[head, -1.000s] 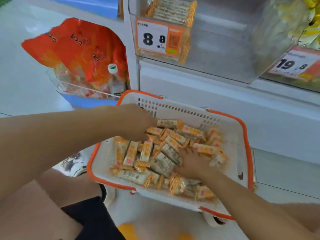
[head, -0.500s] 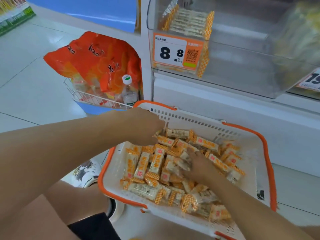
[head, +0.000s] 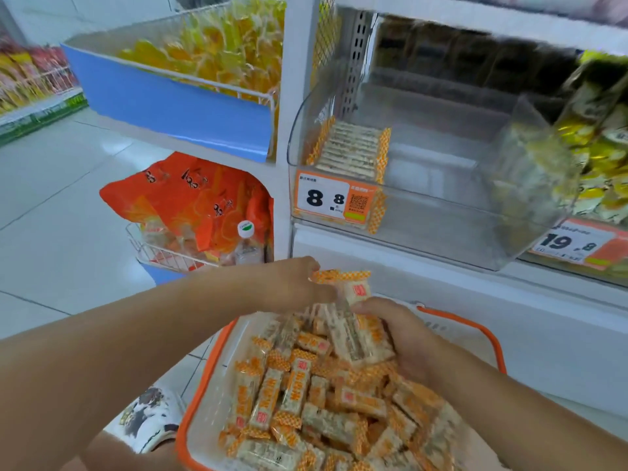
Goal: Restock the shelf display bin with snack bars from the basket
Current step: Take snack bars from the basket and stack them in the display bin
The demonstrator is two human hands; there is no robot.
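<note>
Both hands are above the basket (head: 489, 338): the left hand (head: 292, 283) pinches a bar (head: 353, 287), and the right hand (head: 404, 338) grips a bundle of bars (head: 353, 338). More bars fill the basket. The clear bin (head: 441, 212) on the shelf holds one row.

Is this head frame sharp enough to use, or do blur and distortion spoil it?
Head view: wide-angle bending curves the shelf edges; motion blur smears the upper right and the yellow packs; the snack bars between the left hand and right hand are soft. The 8.8 price tag reads clearly.
</note>
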